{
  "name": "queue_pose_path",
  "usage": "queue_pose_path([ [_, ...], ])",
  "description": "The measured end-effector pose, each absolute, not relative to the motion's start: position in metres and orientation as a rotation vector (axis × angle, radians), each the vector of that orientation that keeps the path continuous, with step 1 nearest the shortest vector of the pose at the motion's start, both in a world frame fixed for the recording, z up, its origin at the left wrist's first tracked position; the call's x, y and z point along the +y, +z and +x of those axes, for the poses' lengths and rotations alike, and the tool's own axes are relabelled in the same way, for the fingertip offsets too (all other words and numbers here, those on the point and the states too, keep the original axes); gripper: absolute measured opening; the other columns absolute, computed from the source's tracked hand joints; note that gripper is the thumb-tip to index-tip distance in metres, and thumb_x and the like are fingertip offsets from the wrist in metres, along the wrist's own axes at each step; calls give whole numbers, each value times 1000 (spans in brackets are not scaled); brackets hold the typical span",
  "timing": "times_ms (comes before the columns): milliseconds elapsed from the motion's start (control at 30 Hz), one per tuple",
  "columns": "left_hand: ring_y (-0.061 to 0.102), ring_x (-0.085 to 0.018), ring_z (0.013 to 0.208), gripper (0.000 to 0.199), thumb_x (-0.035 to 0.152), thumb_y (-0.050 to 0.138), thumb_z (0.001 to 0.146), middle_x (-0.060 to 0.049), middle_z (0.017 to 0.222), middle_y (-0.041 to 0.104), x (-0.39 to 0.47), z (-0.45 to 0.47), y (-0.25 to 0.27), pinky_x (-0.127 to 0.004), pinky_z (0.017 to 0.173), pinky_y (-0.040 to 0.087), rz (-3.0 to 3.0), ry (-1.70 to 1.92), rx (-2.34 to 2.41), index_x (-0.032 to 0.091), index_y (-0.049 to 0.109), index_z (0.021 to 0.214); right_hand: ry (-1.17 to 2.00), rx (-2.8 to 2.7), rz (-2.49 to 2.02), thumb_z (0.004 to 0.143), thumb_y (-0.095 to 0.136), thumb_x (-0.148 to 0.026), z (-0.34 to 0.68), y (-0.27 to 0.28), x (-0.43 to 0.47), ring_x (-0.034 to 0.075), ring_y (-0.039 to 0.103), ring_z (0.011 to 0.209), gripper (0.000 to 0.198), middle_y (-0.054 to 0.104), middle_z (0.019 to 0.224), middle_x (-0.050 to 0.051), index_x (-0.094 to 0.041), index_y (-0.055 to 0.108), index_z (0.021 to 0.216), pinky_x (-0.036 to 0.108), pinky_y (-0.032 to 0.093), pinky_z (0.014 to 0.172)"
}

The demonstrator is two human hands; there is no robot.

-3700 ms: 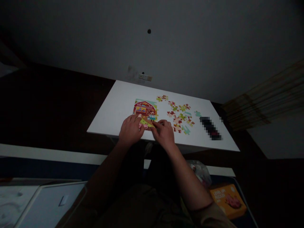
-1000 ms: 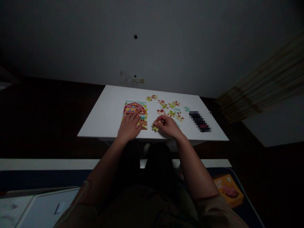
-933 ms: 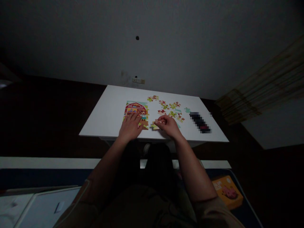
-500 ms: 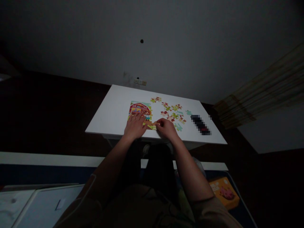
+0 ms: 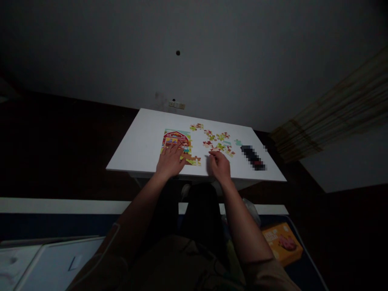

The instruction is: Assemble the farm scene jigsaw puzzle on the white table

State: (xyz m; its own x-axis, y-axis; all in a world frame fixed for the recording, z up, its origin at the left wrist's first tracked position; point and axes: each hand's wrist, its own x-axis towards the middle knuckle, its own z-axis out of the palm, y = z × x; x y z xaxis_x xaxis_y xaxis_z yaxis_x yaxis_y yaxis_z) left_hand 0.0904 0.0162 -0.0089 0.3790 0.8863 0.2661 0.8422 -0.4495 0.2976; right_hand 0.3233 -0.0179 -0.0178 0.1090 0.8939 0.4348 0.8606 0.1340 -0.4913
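On the white table lies a partly joined jigsaw puzzle (image 5: 177, 135) showing a red barn. My left hand (image 5: 170, 162) rests flat on its lower left part, fingers spread, covering some of the picture. To the right of the puzzle's lower corner, my right hand (image 5: 220, 166) is apart from it, fingers curled in. Whatever is between those fingers, if anything, is hidden. Several loose puzzle pieces (image 5: 220, 146) are scattered just beyond the right hand, and a pair of pieces (image 5: 197, 127) lies near the puzzle's upper right corner.
A dark pixelated object (image 5: 253, 158) lies at the right of the table (image 5: 133, 145). A wall with a socket (image 5: 176, 105) stands behind. An orange box (image 5: 281, 243) sits on the seat at right, near a curtain (image 5: 300, 125).
My right hand has drawn away from the puzzle's lower right corner and moved right, over the edge of the loose pieces. My left hand stays on the puzzle. The view has shifted slightly.
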Motion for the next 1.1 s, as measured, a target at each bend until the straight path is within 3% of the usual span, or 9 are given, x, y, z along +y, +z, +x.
queue_pose_path([
  [433,30,-32,138,49,37,39,92,-5,153,33,25,97,-12,-54,112,23,2569,552,1536,25,43,140,21,-1535,-1833,88,40,-28,421,-33,-19,26,59,95,30,68,101,10,-20,66,100,43,47,87],
  [600,32,-34,136,49,35,42,91,-7,149,38,29,101,-12,-54,111,25,2575,548,1520,24,46,138,36,-1682,-1814,89,43,-27,418,-30,-21,27,55,101,30,66,106,9,-21,65,108,43,44,91],
  [767,34,-35,135,49,36,41,91,-9,148,40,32,104,-14,-55,111,24,2562,535,1527,22,47,137,-1,-1982,-1801,87,55,-44,410,-20,-23,31,44,117,44,53,127,9,-26,58,127,47,36,101],
  [867,34,-34,134,48,36,41,91,-9,147,41,33,105,-13,-54,111,24,2558,533,1537,22,47,137,-7,-2046,-1830,85,57,-49,408,-19,-22,34,40,120,48,48,132,10,-27,58,128,49,34,101],
  [1100,34,-34,134,47,36,42,92,-9,148,39,31,104,-13,-53,110,26,2580,536,1558,21,47,137,120,-2056,-1862,84,59,-42,407,-18,-14,32,42,117,41,50,125,11,-25,59,121,46,35,97],
])
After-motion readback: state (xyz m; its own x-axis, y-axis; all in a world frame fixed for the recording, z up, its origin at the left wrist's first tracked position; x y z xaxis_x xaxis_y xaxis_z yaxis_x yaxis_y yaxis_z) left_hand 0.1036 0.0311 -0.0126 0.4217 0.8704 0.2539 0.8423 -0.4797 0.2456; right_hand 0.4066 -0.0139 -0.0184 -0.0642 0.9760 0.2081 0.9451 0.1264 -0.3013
